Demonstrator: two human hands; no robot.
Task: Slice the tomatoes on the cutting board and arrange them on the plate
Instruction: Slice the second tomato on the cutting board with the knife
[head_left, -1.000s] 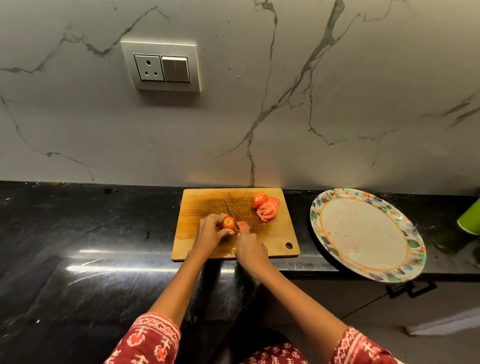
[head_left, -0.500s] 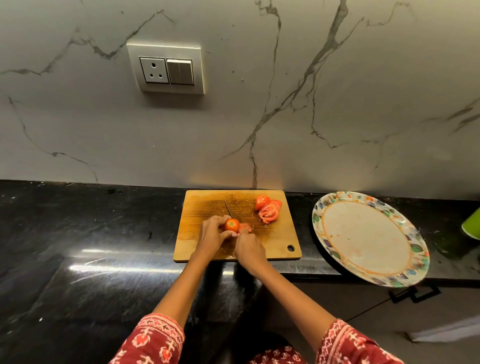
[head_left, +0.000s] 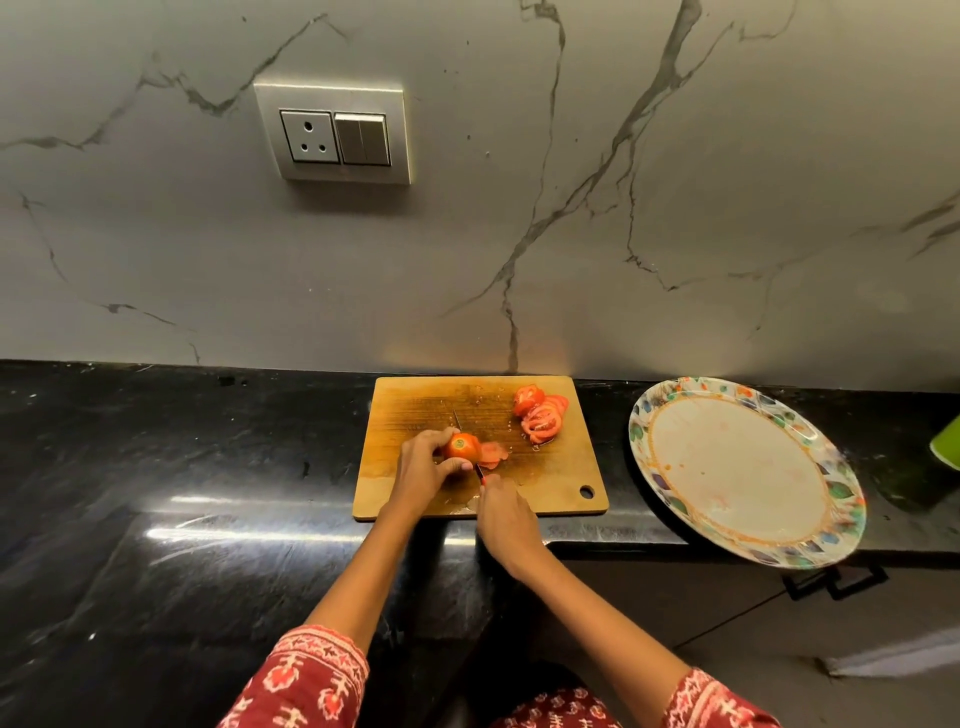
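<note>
A black, glossy stone surface (head_left: 208, 467) runs along the marble wall; a wooden cutting board (head_left: 415, 499) lies flat on it near the middle; a patterned plate (head_left: 748, 473) sits to the board's right, its near rim overhanging the surface's front edge; a green object (head_left: 946, 441) stands at the far right.

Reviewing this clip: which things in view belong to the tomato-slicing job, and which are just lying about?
Job: cutting board, tomato held by left hand, knife in right hand, cut slices, plate.

Lying about: green object at right edge, wall socket.
</note>
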